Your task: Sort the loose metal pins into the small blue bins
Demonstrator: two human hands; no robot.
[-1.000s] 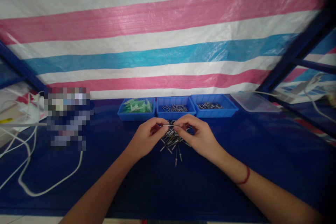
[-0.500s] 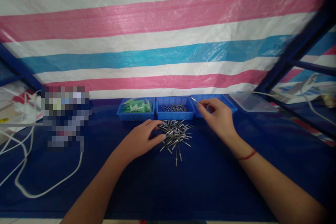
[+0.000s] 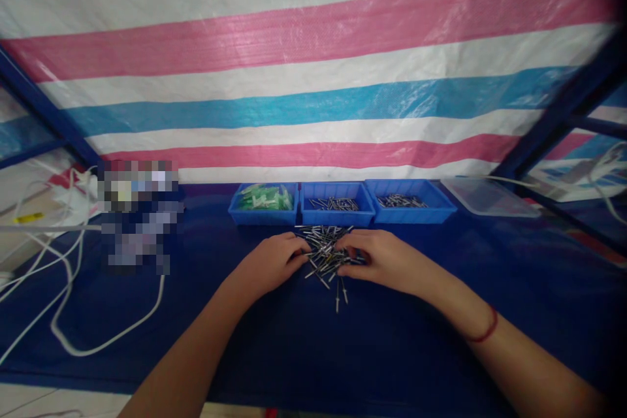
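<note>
A loose pile of silver blind rivets (image 3: 323, 253) lies on the blue table, with a couple of them apart at its near side. My left hand (image 3: 277, 261) is at the pile's left edge, thumb and fingertips drawn close together on a rivet there. From the right, my right hand (image 3: 385, 258) reaches into the pile with thumb and fingers spread, and I see nothing held in it. Behind the pile, the middle blue bin (image 3: 337, 217) and the right blue bin (image 3: 416, 214) both contain rivets. Green-and-white pieces in clear plastic fill the left blue bin (image 3: 264, 217).
A clear plastic lid (image 3: 490, 199) lies to the right of the bins. White cables (image 3: 73, 346) loop over the table's left side, near a blurred-out patch. Behind everything hangs a striped plastic sheet (image 3: 313, 46) between dark blue frame posts.
My right hand has come back from the right bin to the pile, and the rivet it held is gone from its fingers. My left thumb and fingers have drawn closer together.
</note>
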